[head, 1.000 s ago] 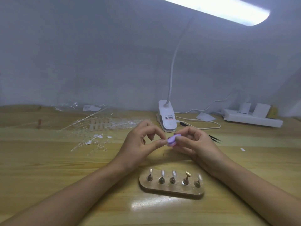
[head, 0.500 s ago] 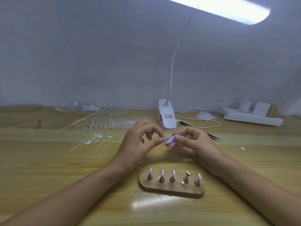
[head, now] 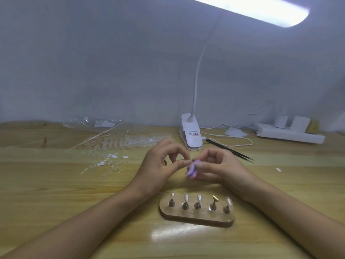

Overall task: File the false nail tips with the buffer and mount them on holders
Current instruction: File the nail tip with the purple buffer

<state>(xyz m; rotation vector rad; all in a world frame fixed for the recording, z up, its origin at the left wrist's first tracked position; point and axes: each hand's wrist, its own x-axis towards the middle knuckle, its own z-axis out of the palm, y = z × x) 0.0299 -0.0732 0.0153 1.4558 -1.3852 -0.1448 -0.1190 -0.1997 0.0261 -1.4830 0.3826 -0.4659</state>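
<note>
— Where is the buffer sitting?
— My right hand (head: pixel 220 169) is pinching the purple buffer (head: pixel 192 170) over the tabletop (head: pixel 56 193), behind the stand (head: pixel 196 217) of holders (head: pixel 197 205).
— And the other?
— My left hand (head: pixel 160 165) is pressing thumb and forefinger together at the buffer's edge; whether they are holding a nail tip, I cannot tell.

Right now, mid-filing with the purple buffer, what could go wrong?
The nail tip is pinched only by fingertips of the left hand; a hard stroke of the purple buffer in the right hand could flick it away. The wooden stand sits close before your wrists, so a dropped wrist might knock the mounted tips.
</note>
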